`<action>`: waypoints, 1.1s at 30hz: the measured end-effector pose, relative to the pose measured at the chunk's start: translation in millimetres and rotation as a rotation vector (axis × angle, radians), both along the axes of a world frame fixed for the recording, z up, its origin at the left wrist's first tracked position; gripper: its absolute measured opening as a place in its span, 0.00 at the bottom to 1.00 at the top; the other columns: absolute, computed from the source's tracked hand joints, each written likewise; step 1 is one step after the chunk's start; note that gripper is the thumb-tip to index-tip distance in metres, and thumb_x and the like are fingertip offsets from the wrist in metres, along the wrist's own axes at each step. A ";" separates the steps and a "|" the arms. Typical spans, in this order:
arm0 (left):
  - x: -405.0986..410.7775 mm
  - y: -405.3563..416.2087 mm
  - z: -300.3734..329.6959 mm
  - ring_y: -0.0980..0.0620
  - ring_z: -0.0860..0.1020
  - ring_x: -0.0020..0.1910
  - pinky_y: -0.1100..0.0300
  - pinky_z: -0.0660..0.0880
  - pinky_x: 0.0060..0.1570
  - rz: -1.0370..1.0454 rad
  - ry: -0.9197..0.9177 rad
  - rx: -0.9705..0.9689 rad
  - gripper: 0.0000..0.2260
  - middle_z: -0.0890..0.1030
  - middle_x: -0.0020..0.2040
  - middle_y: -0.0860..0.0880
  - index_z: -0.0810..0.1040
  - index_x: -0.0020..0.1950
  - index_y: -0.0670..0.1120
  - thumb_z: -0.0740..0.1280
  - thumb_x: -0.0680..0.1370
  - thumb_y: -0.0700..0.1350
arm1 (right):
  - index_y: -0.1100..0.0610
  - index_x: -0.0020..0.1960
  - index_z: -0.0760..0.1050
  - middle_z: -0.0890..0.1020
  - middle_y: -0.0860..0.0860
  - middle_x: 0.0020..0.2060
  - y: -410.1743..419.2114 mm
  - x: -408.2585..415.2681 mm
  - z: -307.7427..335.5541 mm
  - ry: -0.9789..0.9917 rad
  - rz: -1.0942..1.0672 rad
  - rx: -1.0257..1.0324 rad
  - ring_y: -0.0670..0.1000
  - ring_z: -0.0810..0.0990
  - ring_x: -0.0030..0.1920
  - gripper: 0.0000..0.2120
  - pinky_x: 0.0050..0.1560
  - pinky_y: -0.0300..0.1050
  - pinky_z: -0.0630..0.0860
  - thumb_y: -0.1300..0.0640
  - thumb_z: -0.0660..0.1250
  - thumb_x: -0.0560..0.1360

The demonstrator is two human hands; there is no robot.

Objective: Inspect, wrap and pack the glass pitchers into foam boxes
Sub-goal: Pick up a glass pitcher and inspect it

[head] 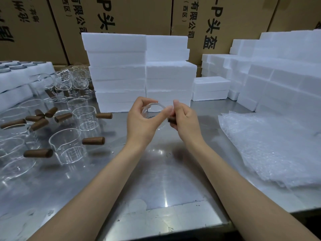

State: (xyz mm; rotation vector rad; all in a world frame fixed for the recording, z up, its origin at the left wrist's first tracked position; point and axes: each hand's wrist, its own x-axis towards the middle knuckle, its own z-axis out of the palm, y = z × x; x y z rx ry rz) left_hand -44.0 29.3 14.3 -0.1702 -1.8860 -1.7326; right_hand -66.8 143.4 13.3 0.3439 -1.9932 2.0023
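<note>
Wooden-handled glass pitchers (68, 145) crowd the steel table's (156, 180) left. At centre, the left hand (140, 121) cups a lifted glass pitcher (152, 110); the right hand (184, 117) grips its wooden handle (171, 121). Foam boxes (139, 72) stand behind, bubble wrap (271, 146) right.

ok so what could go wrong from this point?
1. The glass pitcher is held in the air above the steel table, left hand on the glass body, right hand on the wooden handle; a slip could crack it.
2. The loose pitchers crowd the left side with handles sticking out; a passing forearm might knock one.
3. The bubble wrap lies off to the right, so wrapping means a carry.
</note>
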 end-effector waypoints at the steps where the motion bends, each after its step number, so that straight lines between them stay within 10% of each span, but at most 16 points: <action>1: -0.1 -0.9 1.5 0.65 0.79 0.48 0.70 0.73 0.49 0.004 -0.019 0.049 0.11 0.82 0.45 0.57 0.77 0.44 0.51 0.78 0.68 0.50 | 0.57 0.32 0.67 0.71 0.40 0.20 -0.4 -0.1 -0.2 -0.002 -0.004 0.010 0.39 0.71 0.24 0.20 0.28 0.31 0.69 0.52 0.56 0.82; 5: -0.2 -6.7 7.5 0.66 0.79 0.41 0.74 0.72 0.41 -0.057 -0.088 0.192 0.07 0.83 0.39 0.59 0.83 0.43 0.49 0.73 0.73 0.51 | 0.57 0.31 0.67 0.72 0.45 0.22 2.6 -1.1 3.3 -0.040 -0.034 -0.010 0.39 0.70 0.22 0.21 0.25 0.30 0.68 0.52 0.56 0.82; 11: -0.7 -22.7 16.0 0.57 0.77 0.62 0.59 0.68 0.68 -0.394 -0.240 0.172 0.18 0.83 0.55 0.55 0.84 0.52 0.48 0.71 0.66 0.54 | 0.57 0.31 0.66 0.71 0.43 0.19 14.7 -1.9 10.3 -0.141 -0.052 -0.054 0.39 0.68 0.19 0.21 0.21 0.28 0.63 0.52 0.55 0.82; 19: -4.4 -37.2 12.6 0.62 0.78 0.56 0.71 0.72 0.55 -0.707 -0.207 0.143 0.21 0.83 0.55 0.55 0.75 0.64 0.42 0.67 0.70 0.37 | 0.55 0.33 0.65 0.69 0.43 0.17 21.0 -4.5 11.0 -0.232 -0.043 -0.064 0.42 0.64 0.17 0.20 0.20 0.33 0.58 0.51 0.55 0.82; 29: -9.5 -31.5 2.7 0.58 0.71 0.68 0.54 0.67 0.69 -0.550 -0.158 -0.101 0.30 0.77 0.65 0.55 0.75 0.61 0.55 0.79 0.61 0.43 | 0.56 0.34 0.64 0.70 0.42 0.17 18.4 -2.9 10.8 -0.240 -0.059 -0.066 0.43 0.63 0.17 0.19 0.19 0.33 0.58 0.51 0.54 0.82; 33: -7.2 -23.1 0.1 0.63 0.75 0.61 0.62 0.70 0.63 -0.388 -0.107 -0.214 0.28 0.79 0.60 0.58 0.73 0.58 0.56 0.79 0.61 0.50 | 0.57 0.32 0.65 0.72 0.44 0.19 15.4 -3.6 8.7 -0.219 -0.095 -0.052 0.41 0.66 0.17 0.20 0.19 0.31 0.61 0.52 0.54 0.82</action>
